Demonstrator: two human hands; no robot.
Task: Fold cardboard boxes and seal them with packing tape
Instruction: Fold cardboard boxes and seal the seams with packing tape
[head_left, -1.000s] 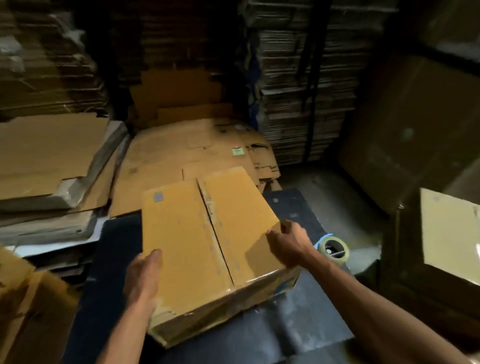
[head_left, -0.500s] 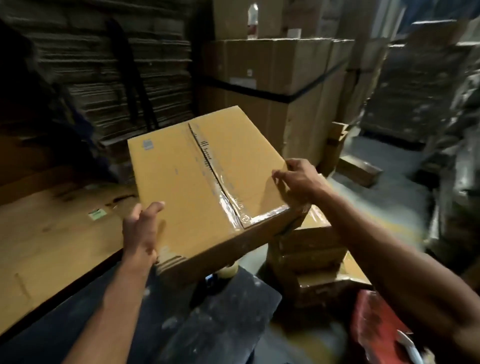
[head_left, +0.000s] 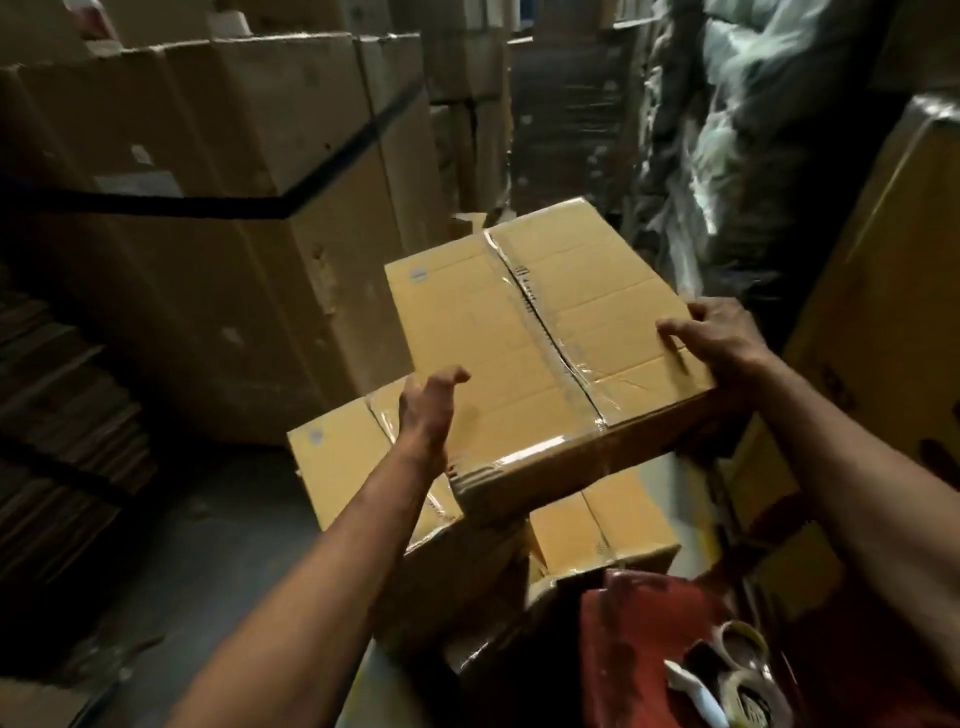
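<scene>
A sealed cardboard box (head_left: 498, 343) with clear tape along its top seam is held in the air between my hands. My left hand (head_left: 428, 410) presses flat against its near left side, with the fingers loosely raised above the top. My right hand (head_left: 719, 340) grips the near right corner, thumb on the top face and fingers over the edge. Directly beneath sit two other taped boxes, one on the left (head_left: 343, 467) and one on the right (head_left: 597, 530). Two rolls of packing tape (head_left: 743, 657) lie at the bottom right on a red surface (head_left: 639, 654).
Tall cartons bound with a black strap (head_left: 208, 249) rise on the left. Stacked flat cardboard (head_left: 57, 415) fills the far left. Plastic-wrapped goods (head_left: 696, 135) and a large carton (head_left: 883, 291) close in on the right. Grey floor (head_left: 208, 545) shows at the lower left.
I lifted the taped box off the dark mat and swung it to the right. It now hangs over the stack of taped boxes, and my hands remain on its sides.
</scene>
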